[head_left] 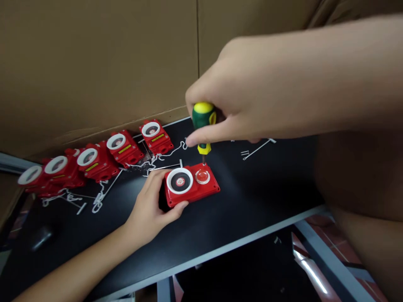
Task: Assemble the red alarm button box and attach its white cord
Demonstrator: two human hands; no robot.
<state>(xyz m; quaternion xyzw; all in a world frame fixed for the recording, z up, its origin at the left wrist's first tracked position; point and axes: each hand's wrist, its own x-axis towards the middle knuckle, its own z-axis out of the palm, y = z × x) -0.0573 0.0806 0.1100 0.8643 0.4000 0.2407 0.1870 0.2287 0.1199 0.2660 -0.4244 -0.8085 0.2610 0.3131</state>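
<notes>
A red alarm box with a white-ringed round window and a smaller clear-ringed red disc lies on the black table. My left hand grips its left end, thumb along the near side and fingers behind. Above the box's far right corner, my right hand is wrapped round a green and yellow screwdriver. The screwdriver stands upright, its tip at a screw in that corner. Other fingers of my right hand are partly hidden behind the handle.
Several similar red boxes stand in a row at the back left, with white cords and small metal hammers among them. Loose screws and a metal rod lie at right. A dark computer mouse sits at left; a cardboard wall rises behind.
</notes>
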